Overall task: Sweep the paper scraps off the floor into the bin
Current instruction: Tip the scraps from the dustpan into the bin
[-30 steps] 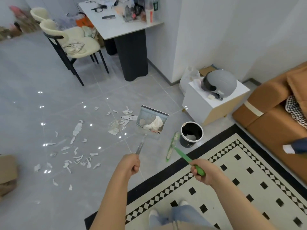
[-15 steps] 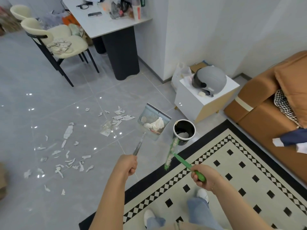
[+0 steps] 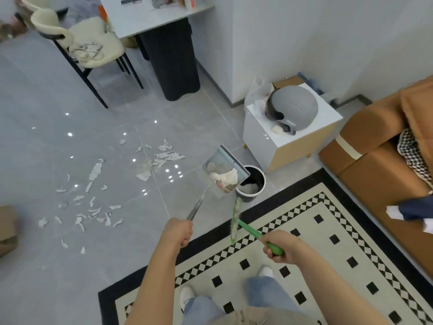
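The head view shows one dustpan [image 3: 222,171], one broom [image 3: 236,216], one bin [image 3: 251,184] and two hands. The left hand [image 3: 178,233] is curled in a fist around the dustpan's long metal handle [image 3: 196,208]; the right hand [image 3: 280,246] is closed around the broom's green handle [image 3: 254,234]. The dustpan is lifted and tilted, its right corner over the near-left rim of the bin, with one crumpled wad of paper [image 3: 226,178] lying in it. The bin is black inside with a white rim and already has pale paper at its bottom. The broom head hangs just near of the bin, at the edge of the patterned rug [image 3: 328,254].

Paper scraps [image 3: 93,207] lie on the grey floor to the left in two loose groups, too many to count: a near one of small strips and a far one [image 3: 159,160] of larger pieces.

One white side cabinet [image 3: 281,146] stands just far-right of the bin, with one grey helmet [image 3: 293,109] on top. A brown sofa [image 3: 379,165] fills the right edge; a table [image 3: 159,17] and cream chair [image 3: 91,48] stand at the far left. Nothing lies between dustpan and bin.

Compared with half a second ago, the dustpan has swung right from beside the bin to overlap its rim, and the view has shifted so the table sits higher.
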`<state>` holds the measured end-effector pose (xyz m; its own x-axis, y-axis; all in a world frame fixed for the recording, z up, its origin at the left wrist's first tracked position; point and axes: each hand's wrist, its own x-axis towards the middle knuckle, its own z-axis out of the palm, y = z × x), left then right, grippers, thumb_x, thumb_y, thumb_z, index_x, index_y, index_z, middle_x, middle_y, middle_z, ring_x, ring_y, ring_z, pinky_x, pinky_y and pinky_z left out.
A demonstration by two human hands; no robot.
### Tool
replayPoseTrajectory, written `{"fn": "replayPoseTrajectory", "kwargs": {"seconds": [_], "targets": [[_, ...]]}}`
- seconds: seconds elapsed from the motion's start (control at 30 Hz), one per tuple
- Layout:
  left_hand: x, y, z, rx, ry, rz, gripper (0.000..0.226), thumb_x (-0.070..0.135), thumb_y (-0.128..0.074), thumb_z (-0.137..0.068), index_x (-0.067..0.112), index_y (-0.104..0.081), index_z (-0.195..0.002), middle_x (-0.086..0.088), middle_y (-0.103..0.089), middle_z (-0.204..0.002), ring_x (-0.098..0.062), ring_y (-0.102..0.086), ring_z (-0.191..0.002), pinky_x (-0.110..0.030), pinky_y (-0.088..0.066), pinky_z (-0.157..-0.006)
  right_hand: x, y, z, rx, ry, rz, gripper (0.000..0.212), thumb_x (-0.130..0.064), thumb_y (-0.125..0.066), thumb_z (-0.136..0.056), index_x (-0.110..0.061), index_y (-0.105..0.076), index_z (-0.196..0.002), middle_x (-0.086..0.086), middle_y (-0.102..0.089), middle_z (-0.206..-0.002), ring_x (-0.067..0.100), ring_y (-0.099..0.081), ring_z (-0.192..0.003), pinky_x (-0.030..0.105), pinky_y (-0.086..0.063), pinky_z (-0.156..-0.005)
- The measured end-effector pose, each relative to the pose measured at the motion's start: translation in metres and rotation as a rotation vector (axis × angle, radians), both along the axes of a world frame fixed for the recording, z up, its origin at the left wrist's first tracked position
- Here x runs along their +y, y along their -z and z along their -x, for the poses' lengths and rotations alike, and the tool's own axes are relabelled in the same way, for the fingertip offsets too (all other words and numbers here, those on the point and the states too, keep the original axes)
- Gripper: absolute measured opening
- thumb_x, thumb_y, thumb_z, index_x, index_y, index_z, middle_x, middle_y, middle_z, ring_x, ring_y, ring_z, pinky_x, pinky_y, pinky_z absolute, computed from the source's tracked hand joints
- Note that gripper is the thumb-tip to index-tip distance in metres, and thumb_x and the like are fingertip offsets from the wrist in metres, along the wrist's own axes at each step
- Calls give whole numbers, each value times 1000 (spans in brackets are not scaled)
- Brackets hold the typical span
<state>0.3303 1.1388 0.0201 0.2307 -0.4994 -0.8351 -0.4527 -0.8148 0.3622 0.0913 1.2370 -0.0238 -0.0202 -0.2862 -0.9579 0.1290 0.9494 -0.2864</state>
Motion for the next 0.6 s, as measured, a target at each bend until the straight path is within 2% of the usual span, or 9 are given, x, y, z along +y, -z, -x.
{"fn": "replayPoseTrajectory", "kwargs": {"seconds": [0.1,0.2,0.27,0.4,0.5,0.6], "targets": [[6,12,28,-73,33,27,14,8,-50,-92,-3,-57,-97,-9,-48,-68,-15,-38,-47,-18,-28,-35,-2,3,32,-14,-147,-11,23,-9,-46,-94,-3,-50,-116,3,-50,-58,7,-43,-40,14,-29,-35],[14,20,50,-160,139,62,11,9,-50,-90,1,-53,-83,-10,-51,-72,-18,-46,-53,-22,-33,-43,-3,4,55,-8,-197,-45,22,-9,-47,-93,-3,-51,-114,3,-51,-59,8,-44,-41,15,-29,-36],[19,19,60,-205,227,87,10,10,-48,-91,4,-49,-83,-8,-49,-72,-18,-48,-56,-22,-36,-46,-1,5,64,-26,-154,-59,24,-8,-46,-93,-3,-51,-116,4,-51,-59,8,-43,-40,14,-28,-34],[15,14,68,-261,356,144,11,10,-45,-93,4,-52,-99,-6,-48,-71,-15,-47,-56,-22,-33,-44,3,9,71,-59,-16,-74,28,-6,-47,-93,-2,-48,-121,5,-50,-60,7,-44,-35,13,-26,-31],[5,10,69,-273,388,168,15,11,-46,-92,3,-53,-103,-6,-49,-73,-16,-48,-59,-23,-35,-47,6,10,71,-50,66,-80,30,-5,-47,-93,-3,-46,-123,5,-49,-62,8,-45,-32,13,-27,-28],[0,11,67,-246,333,168,26,10,-48,-91,-3,-54,-113,-9,-52,-80,-18,-50,-61,-23,-38,-49,5,9,72,5,110,-90,33,-3,-47,-93,-3,-46,-126,8,-48,-71,10,-45,-27,13,-31,-28]]}}
